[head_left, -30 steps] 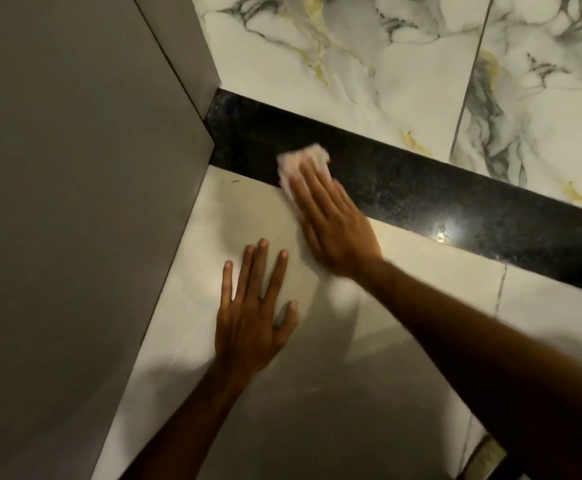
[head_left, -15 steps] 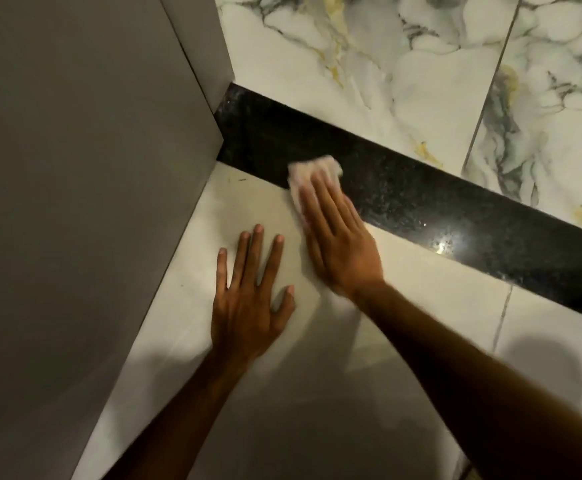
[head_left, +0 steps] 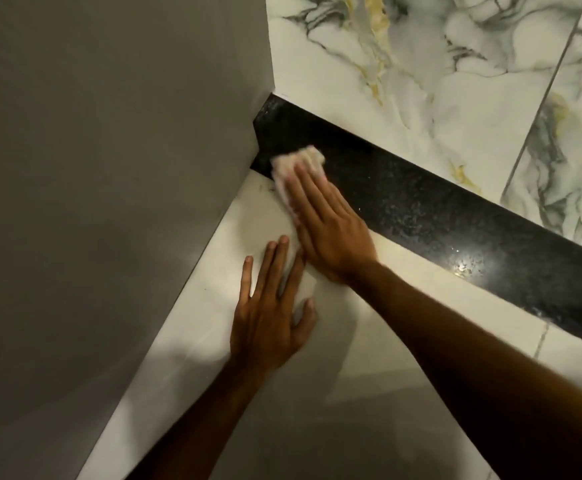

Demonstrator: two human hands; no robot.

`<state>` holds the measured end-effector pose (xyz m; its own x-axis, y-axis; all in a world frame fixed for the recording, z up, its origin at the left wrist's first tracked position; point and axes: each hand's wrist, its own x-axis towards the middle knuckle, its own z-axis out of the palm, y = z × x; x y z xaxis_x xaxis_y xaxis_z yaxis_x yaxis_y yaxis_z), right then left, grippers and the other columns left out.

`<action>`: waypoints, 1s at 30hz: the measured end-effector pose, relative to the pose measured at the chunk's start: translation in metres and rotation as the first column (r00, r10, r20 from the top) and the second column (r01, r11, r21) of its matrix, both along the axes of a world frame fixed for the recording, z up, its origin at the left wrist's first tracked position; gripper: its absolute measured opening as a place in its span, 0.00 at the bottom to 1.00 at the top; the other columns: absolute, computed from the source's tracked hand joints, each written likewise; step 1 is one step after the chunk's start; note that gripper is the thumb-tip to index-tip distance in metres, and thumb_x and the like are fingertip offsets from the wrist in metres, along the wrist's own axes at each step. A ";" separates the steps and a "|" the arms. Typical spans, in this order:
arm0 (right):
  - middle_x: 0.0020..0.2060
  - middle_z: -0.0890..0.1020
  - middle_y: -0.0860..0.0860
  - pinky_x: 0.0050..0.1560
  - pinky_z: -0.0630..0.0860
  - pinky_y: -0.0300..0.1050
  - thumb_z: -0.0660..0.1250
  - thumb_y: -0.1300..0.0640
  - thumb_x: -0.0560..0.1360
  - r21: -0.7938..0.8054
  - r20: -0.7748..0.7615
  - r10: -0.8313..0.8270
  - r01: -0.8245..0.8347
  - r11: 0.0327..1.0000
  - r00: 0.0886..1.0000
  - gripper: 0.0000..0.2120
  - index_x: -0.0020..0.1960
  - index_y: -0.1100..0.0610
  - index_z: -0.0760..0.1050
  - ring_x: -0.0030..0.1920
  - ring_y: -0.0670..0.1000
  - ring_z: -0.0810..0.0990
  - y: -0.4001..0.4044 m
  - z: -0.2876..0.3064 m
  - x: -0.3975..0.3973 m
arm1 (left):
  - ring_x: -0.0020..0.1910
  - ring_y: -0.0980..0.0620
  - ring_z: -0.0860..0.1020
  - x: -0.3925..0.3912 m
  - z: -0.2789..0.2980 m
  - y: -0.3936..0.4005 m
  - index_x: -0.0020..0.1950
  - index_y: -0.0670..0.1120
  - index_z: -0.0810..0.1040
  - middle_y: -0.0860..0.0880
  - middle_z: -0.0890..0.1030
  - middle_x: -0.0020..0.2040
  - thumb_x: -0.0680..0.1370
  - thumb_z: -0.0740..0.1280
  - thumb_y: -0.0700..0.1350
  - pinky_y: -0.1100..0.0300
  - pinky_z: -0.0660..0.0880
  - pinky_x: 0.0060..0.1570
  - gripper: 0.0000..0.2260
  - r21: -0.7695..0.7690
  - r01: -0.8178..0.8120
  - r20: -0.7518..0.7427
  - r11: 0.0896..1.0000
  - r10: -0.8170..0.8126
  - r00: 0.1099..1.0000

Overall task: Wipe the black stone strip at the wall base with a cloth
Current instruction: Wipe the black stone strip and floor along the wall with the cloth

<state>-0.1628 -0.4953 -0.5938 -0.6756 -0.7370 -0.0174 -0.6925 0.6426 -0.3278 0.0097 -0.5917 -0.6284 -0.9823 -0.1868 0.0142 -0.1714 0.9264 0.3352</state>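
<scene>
A speckled black stone strip [head_left: 421, 209] runs diagonally from the corner at upper middle down to the right edge, between marbled tiles and pale tiles. My right hand [head_left: 327, 230] lies flat on a crumpled white cloth [head_left: 300, 161], pressing it onto the strip's left end close to the corner. Only the cloth's front part shows beyond my fingertips. My left hand [head_left: 272, 313] rests flat on the pale tile below, fingers spread, holding nothing.
A plain grey wall [head_left: 109, 202] fills the left side and meets the strip at the corner. White marbled tiles [head_left: 455, 81] with grey and gold veins lie beyond the strip. Pale tile [head_left: 351, 393] lies under my arms.
My right hand has slid the cloth left along the strip, closer to the grey wall's corner. My left hand stays planted on the pale tile. The view has shifted.
</scene>
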 end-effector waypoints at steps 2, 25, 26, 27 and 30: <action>0.89 0.52 0.57 0.91 0.53 0.57 0.51 0.50 0.90 0.037 -0.035 -0.041 0.043 0.998 0.999 0.30 0.89 0.56 0.50 0.90 0.57 0.49 0.037 -0.003 0.010 | 0.89 0.46 0.54 0.003 0.002 0.000 0.88 0.49 0.58 0.45 0.56 0.90 0.84 0.61 0.57 0.38 0.54 0.87 0.34 -0.006 0.006 0.010 1.000 -0.006 1.000; 0.89 0.48 0.62 0.91 0.44 0.60 0.52 0.63 0.84 -0.036 0.034 -0.359 0.361 0.932 0.933 0.35 0.89 0.60 0.47 0.89 0.64 0.45 -0.038 0.009 -0.061 | 0.88 0.47 0.58 0.000 -0.003 0.009 0.87 0.43 0.60 0.43 0.61 0.88 0.85 0.62 0.53 0.44 0.51 0.88 0.32 0.050 -0.017 -0.061 0.999 0.020 0.998; 0.89 0.48 0.62 0.91 0.45 0.60 0.53 0.64 0.83 -0.052 0.024 -0.293 0.294 0.954 0.956 0.35 0.89 0.59 0.49 0.90 0.64 0.45 -0.032 0.014 -0.047 | 0.88 0.47 0.59 -0.002 0.001 0.010 0.87 0.43 0.61 0.43 0.62 0.88 0.84 0.63 0.52 0.44 0.52 0.88 0.32 0.050 -0.024 -0.056 0.998 0.027 0.998; 0.89 0.50 0.61 0.91 0.46 0.59 0.54 0.65 0.83 -0.086 0.028 -0.237 0.239 0.967 0.971 0.35 0.89 0.59 0.51 0.90 0.62 0.47 -0.017 0.017 -0.027 | 0.88 0.46 0.60 -0.003 0.005 0.011 0.87 0.43 0.61 0.43 0.63 0.87 0.84 0.62 0.53 0.45 0.52 0.88 0.32 0.037 -0.035 -0.044 0.999 0.037 0.998; 0.88 0.58 0.59 0.90 0.58 0.58 0.62 0.67 0.83 -0.153 0.030 -0.211 0.213 0.965 0.977 0.32 0.86 0.60 0.61 0.89 0.58 0.54 0.065 0.014 0.043 | 0.87 0.42 0.60 0.000 0.010 0.010 0.87 0.41 0.61 0.41 0.61 0.88 0.84 0.59 0.56 0.47 0.49 0.88 0.33 -0.023 -0.025 0.019 0.999 0.026 0.999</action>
